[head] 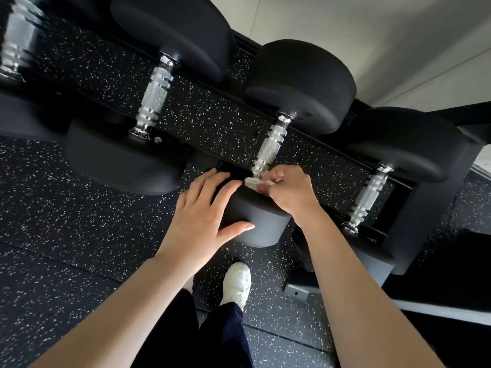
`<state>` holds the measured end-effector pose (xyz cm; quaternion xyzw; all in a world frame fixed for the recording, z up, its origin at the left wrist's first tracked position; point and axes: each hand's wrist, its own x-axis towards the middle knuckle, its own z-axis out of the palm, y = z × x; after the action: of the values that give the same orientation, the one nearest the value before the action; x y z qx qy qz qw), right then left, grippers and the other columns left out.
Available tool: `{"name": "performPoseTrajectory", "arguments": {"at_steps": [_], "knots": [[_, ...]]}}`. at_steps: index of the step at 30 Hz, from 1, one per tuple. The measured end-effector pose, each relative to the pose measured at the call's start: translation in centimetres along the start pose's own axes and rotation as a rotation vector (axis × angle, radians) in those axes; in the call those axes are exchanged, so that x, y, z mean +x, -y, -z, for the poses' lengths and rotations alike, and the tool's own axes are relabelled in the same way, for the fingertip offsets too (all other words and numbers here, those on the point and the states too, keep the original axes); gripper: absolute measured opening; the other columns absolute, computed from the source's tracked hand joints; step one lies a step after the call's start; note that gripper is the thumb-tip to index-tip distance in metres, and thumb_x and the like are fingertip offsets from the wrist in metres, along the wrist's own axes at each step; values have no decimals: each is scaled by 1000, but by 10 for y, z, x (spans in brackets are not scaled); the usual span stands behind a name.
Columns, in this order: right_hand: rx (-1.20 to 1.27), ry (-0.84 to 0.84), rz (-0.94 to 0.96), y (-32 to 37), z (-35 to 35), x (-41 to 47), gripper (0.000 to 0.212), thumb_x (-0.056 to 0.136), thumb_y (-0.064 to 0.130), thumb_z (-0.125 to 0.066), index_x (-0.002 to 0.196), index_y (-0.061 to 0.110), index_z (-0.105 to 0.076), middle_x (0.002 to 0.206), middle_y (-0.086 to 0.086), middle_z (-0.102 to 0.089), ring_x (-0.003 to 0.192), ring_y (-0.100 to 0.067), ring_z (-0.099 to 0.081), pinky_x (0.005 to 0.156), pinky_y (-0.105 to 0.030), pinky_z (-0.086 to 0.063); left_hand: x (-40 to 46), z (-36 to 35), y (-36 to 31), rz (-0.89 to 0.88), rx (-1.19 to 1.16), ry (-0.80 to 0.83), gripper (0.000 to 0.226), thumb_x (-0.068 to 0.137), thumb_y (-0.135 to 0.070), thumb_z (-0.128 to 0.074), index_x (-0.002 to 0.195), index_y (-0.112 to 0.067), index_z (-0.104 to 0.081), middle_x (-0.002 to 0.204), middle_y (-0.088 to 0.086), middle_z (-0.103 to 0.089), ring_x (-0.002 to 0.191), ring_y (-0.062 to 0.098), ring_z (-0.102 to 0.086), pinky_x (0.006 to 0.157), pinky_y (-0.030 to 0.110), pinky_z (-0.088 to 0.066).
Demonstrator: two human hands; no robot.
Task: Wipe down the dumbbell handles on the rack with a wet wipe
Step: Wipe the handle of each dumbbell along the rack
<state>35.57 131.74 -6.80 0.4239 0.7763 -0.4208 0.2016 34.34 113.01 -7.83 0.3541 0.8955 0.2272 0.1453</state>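
Note:
Several black dumbbells lie across a black rack (435,227). The middle dumbbell has a knurled chrome handle (269,148) and a round black near head (261,221). My right hand (288,191) grips a white wet wipe (253,182) at the near end of that handle, fingers curled round it. My left hand (204,211) rests flat on the near head, fingers straight and spread. Another chrome handle (155,95) lies to the left, and a third handle (369,195) to the right.
The floor (79,221) is black rubber with white specks. My white shoe (236,284) and dark trouser legs stand just in front of the rack. A pale wall (372,30) runs behind the rack. A blurred fourth handle (18,35) shows at far left.

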Motion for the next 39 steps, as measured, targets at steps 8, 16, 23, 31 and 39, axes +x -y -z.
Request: {"name": "performPoseTrajectory", "arguments": {"at_steps": [8,16,23,31,39], "knots": [[390,-77,-143,-16,-8,1,14,76,9,-75,71,18,-65,78,-4,-70,65,-10,-61,57,-18,-45,0,-1,-1,-10,-6,-5,66,84,-64,-40,132,-19,-44,138,2,-46,133,25,-37,95,44,-41],[659,-239,-187,-11,-12,6,10,77,7,-74,74,14,-66,73,-5,-71,65,-17,-65,66,-31,-53,0,-1,-1,-1,-12,-5,66,84,-63,-42,132,-19,-45,139,2,-45,134,25,-37,95,45,-41],[734,-513,-104,21,4,24,22,78,11,-73,64,24,-61,65,11,-62,58,-1,-56,58,-14,-43,0,-1,-2,10,-8,17,66,83,-63,-41,133,-20,-44,139,1,-45,134,24,-35,95,46,-41],[1003,-571,-146,40,0,40,12,78,18,-75,81,16,-63,79,2,-68,68,-8,-63,64,-16,-49,1,0,-1,14,-13,18,66,84,-64,-40,133,-20,-44,138,2,-46,134,25,-36,95,46,-41],[1171,-391,-137,33,3,48,17,80,15,-73,87,12,-59,81,0,-66,73,-12,-64,81,-32,-56,1,-1,-1,11,-20,30,66,84,-64,-40,134,-20,-45,140,1,-45,135,24,-35,97,44,-39]]}}
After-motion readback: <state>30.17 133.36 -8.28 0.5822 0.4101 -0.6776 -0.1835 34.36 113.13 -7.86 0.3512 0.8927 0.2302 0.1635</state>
